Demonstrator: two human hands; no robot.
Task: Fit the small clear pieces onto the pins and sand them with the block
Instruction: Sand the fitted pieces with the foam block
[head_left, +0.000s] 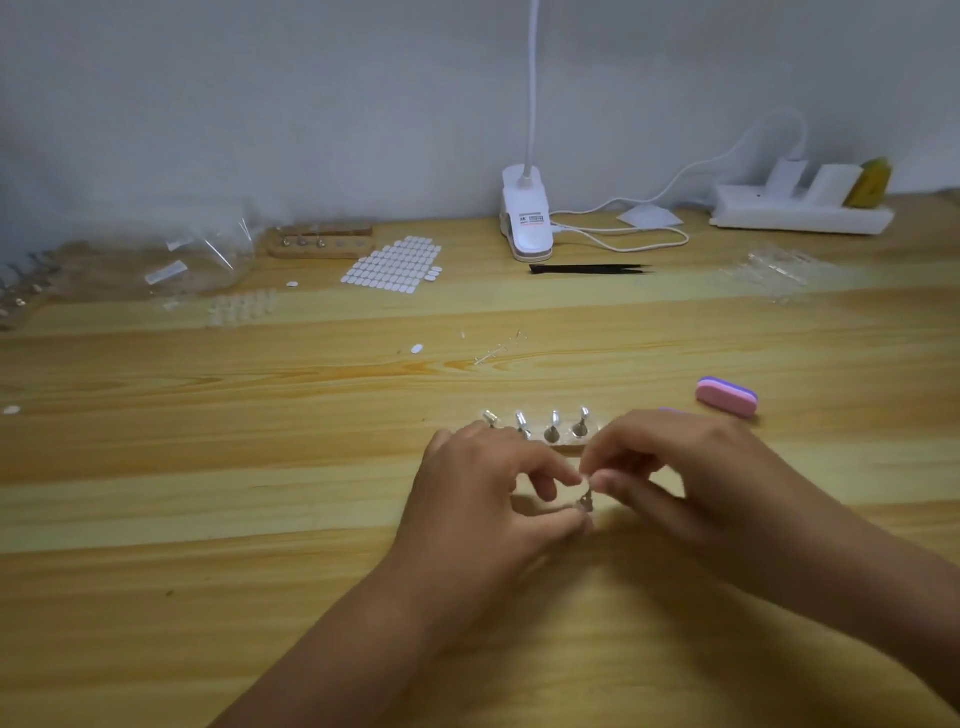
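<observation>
Working low in the centre of the frame, on the wooden table (218, 519), you are holding both hands fingertip to fingertip.

- Your left hand (483, 488) is pinching a loose metal pin (585, 502) near its base, with thumb and forefinger curled round it.
- Your right hand (691, 467) is pinching something tiny at the pin's top. It is probably a small clear piece (588, 477), though it is too blurred to be sure.
- Just above the hands, the wooden holder (566, 442) is carrying four upright pins (552, 426) in a row.
- The pink and purple sanding block (727, 397) is lying untouched at centre right, near your right hand.

This is looking like the fitting step, with sanding not yet begun. You are doing it well if the left hand is bracing the pin dead still while the right is pressing the piece on squarely. A tilted piece is likely to spring off. Light pressure is advisable, since clear plastic this small could be cracking or slipping from a hard pinch.
</observation>
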